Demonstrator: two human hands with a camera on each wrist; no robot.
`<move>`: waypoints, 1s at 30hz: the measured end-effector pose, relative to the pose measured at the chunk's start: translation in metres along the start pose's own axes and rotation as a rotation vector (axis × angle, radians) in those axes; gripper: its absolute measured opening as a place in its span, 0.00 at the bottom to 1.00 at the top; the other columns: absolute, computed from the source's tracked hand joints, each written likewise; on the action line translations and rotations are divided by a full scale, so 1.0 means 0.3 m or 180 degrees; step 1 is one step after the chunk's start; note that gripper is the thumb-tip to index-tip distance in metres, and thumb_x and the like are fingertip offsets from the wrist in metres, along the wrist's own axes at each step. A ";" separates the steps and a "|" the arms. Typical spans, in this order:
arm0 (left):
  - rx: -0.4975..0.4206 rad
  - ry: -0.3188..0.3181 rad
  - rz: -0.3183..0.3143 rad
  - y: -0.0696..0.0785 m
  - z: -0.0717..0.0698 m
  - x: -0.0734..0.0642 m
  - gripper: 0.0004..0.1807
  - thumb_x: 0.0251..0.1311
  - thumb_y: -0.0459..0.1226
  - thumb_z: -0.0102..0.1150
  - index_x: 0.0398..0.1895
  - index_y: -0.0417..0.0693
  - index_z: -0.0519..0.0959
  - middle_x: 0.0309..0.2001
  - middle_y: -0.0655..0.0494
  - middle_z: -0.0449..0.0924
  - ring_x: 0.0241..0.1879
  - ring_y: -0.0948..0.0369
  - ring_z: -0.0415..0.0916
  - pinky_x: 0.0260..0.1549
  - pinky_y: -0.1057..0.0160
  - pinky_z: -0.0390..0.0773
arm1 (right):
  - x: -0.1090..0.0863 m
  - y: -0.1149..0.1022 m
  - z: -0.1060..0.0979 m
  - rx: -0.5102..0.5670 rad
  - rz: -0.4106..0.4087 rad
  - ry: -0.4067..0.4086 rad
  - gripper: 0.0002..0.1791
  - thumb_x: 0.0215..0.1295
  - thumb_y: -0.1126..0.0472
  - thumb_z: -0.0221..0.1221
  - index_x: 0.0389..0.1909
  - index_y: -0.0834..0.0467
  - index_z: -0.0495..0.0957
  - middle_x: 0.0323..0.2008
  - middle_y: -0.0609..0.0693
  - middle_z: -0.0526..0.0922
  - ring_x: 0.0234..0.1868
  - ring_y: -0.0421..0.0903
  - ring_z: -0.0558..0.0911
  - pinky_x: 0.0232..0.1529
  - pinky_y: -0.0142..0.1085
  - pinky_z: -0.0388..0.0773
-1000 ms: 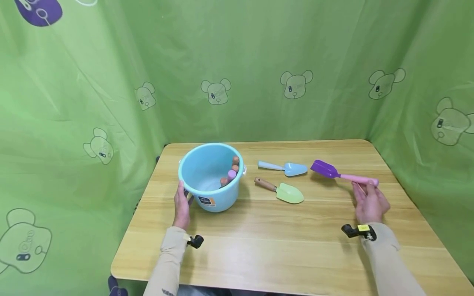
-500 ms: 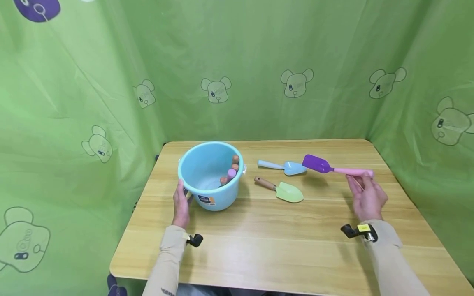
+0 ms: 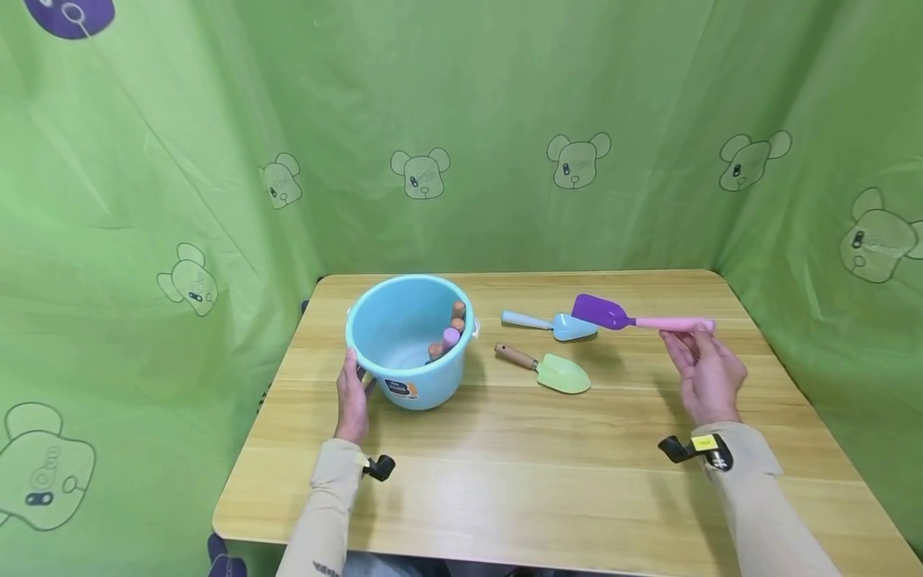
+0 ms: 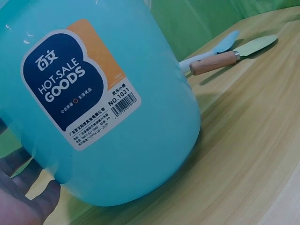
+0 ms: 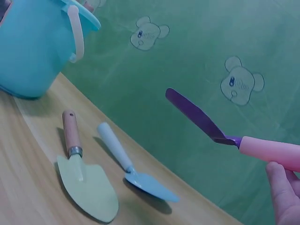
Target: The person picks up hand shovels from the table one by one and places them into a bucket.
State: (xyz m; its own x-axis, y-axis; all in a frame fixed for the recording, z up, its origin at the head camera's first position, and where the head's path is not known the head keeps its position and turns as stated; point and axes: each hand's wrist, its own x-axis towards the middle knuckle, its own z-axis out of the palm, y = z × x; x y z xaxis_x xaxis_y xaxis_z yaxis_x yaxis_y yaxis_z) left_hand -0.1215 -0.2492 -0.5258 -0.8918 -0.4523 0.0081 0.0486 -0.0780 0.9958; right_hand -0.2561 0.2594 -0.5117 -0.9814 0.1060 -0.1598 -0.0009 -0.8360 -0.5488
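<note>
Compared with one second earlier, the right hand (image 3: 710, 378) carries the pink-handled purple shovel (image 3: 644, 323) farther left and higher above the surface (image 3: 548, 481); its blade (image 3: 600, 312), formerly right of the light-blue trowel (image 3: 567, 328), now overlaps the trowel's right end in the head view.

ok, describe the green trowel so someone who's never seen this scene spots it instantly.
On the wood-grain table, find the light-blue bucket and look right of it in the head view. The green trowel lies nearer the viewer, handle toward the bucket. Its brown handle sets it apart: the blue trowel has a pale-blue one, the held purple shovel a pink one.
</note>
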 end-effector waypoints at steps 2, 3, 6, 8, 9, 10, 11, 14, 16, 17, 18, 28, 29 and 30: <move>-0.0011 0.0006 -0.0004 -0.001 0.000 0.001 0.36 0.78 0.64 0.30 0.80 0.60 0.62 0.80 0.51 0.60 0.81 0.47 0.53 0.79 0.33 0.54 | -0.005 0.001 0.015 -0.0004 0.0003 -0.0040 0.16 0.71 0.67 0.63 0.57 0.66 0.80 0.41 0.62 0.90 0.44 0.54 0.92 0.57 0.40 0.85; -0.0016 0.0009 -0.0001 -0.001 0.000 0.001 0.36 0.78 0.64 0.30 0.80 0.60 0.62 0.80 0.51 0.60 0.81 0.47 0.53 0.79 0.33 0.54 | -0.007 0.002 0.022 -0.0022 -0.0001 -0.0061 0.16 0.71 0.67 0.63 0.57 0.66 0.80 0.41 0.62 0.90 0.44 0.53 0.92 0.57 0.40 0.85; -0.0027 0.0016 0.0009 -0.001 0.000 0.002 0.36 0.78 0.64 0.30 0.80 0.60 0.62 0.80 0.51 0.60 0.81 0.47 0.54 0.79 0.32 0.54 | -0.014 0.005 0.045 -0.0036 -0.0012 -0.0119 0.15 0.71 0.67 0.62 0.55 0.66 0.81 0.41 0.62 0.90 0.44 0.53 0.92 0.57 0.40 0.85; -0.0027 0.0023 0.0009 -0.002 0.000 0.002 0.35 0.78 0.65 0.30 0.79 0.61 0.63 0.80 0.52 0.61 0.81 0.47 0.54 0.78 0.32 0.55 | -0.017 0.007 0.058 -0.0031 -0.0018 -0.0167 0.14 0.71 0.67 0.62 0.55 0.67 0.81 0.41 0.62 0.90 0.44 0.54 0.92 0.56 0.40 0.85; -0.0018 0.0021 0.0008 -0.002 0.000 0.002 0.36 0.77 0.65 0.30 0.79 0.62 0.62 0.80 0.52 0.61 0.81 0.48 0.54 0.78 0.32 0.55 | -0.019 0.008 0.064 -0.0022 -0.0017 -0.0187 0.14 0.72 0.67 0.62 0.54 0.67 0.81 0.41 0.62 0.90 0.44 0.54 0.92 0.56 0.41 0.85; -0.0017 0.0024 0.0007 -0.002 0.000 0.001 0.36 0.77 0.65 0.30 0.79 0.62 0.62 0.80 0.53 0.61 0.81 0.48 0.55 0.78 0.33 0.55 | -0.022 0.009 0.069 -0.0005 -0.0013 -0.0203 0.13 0.72 0.67 0.61 0.54 0.67 0.81 0.41 0.63 0.90 0.44 0.54 0.92 0.56 0.41 0.85; -0.0014 0.0028 0.0002 -0.003 0.000 0.001 0.36 0.77 0.66 0.30 0.79 0.62 0.63 0.79 0.53 0.61 0.80 0.48 0.55 0.78 0.33 0.55 | -0.024 0.010 0.074 -0.0003 -0.0012 -0.0219 0.13 0.72 0.67 0.61 0.54 0.67 0.81 0.41 0.63 0.90 0.44 0.54 0.92 0.56 0.41 0.85; -0.0005 0.0031 0.0006 -0.003 0.000 -0.003 0.36 0.77 0.66 0.30 0.79 0.62 0.63 0.80 0.53 0.61 0.81 0.48 0.55 0.78 0.33 0.55 | -0.031 0.012 0.090 -0.0016 -0.0010 -0.0254 0.12 0.72 0.67 0.62 0.53 0.67 0.82 0.42 0.62 0.91 0.45 0.54 0.92 0.56 0.41 0.85; 0.0001 0.0041 0.0003 -0.004 0.000 -0.003 0.36 0.77 0.66 0.30 0.79 0.62 0.63 0.80 0.53 0.61 0.80 0.48 0.55 0.78 0.33 0.56 | -0.035 0.014 0.102 -0.0034 -0.0014 -0.0274 0.13 0.72 0.67 0.62 0.53 0.67 0.81 0.43 0.61 0.91 0.45 0.54 0.92 0.56 0.40 0.85; 0.0008 0.0045 0.0002 -0.005 0.000 -0.004 0.36 0.76 0.66 0.30 0.79 0.62 0.63 0.80 0.54 0.61 0.80 0.48 0.56 0.78 0.34 0.56 | -0.037 0.015 0.108 -0.0042 -0.0016 -0.0288 0.13 0.71 0.67 0.62 0.53 0.67 0.81 0.44 0.61 0.91 0.46 0.54 0.92 0.56 0.40 0.85; 0.0014 0.0048 0.0003 -0.005 0.000 -0.003 0.36 0.76 0.66 0.30 0.79 0.63 0.63 0.79 0.54 0.61 0.80 0.48 0.56 0.78 0.34 0.57 | -0.039 0.016 0.114 -0.0054 -0.0018 -0.0301 0.13 0.71 0.66 0.62 0.53 0.67 0.81 0.45 0.61 0.90 0.46 0.54 0.92 0.57 0.40 0.85; 0.0070 0.0010 0.0046 -0.011 0.003 0.001 0.35 0.77 0.66 0.29 0.79 0.65 0.63 0.79 0.55 0.62 0.80 0.48 0.57 0.78 0.34 0.58 | -0.058 0.033 0.177 -0.0043 0.0018 -0.0401 0.14 0.71 0.66 0.63 0.54 0.67 0.81 0.47 0.61 0.90 0.45 0.56 0.92 0.57 0.40 0.84; 0.0070 -0.0001 0.0057 -0.011 0.003 0.001 0.35 0.77 0.66 0.28 0.79 0.64 0.63 0.79 0.54 0.62 0.80 0.48 0.57 0.78 0.34 0.58 | -0.060 0.035 0.182 -0.0050 0.0021 -0.0417 0.14 0.71 0.66 0.63 0.54 0.67 0.81 0.48 0.61 0.90 0.45 0.56 0.92 0.58 0.40 0.84; 0.0069 0.0007 0.0051 -0.011 0.004 0.001 0.35 0.77 0.66 0.29 0.79 0.64 0.63 0.79 0.55 0.63 0.80 0.49 0.57 0.77 0.34 0.59 | -0.063 0.036 0.188 -0.0059 0.0028 -0.0441 0.13 0.71 0.66 0.63 0.54 0.67 0.81 0.48 0.60 0.89 0.45 0.55 0.92 0.58 0.40 0.84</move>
State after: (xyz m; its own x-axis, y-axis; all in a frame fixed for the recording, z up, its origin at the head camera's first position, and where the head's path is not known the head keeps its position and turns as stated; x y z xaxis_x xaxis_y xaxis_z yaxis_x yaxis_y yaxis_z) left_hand -0.1224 -0.2482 -0.5288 -0.8900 -0.4553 0.0237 0.0529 -0.0515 0.9973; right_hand -0.2486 0.2180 -0.4684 -0.9985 0.0222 -0.0506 0.0101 -0.8262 -0.5632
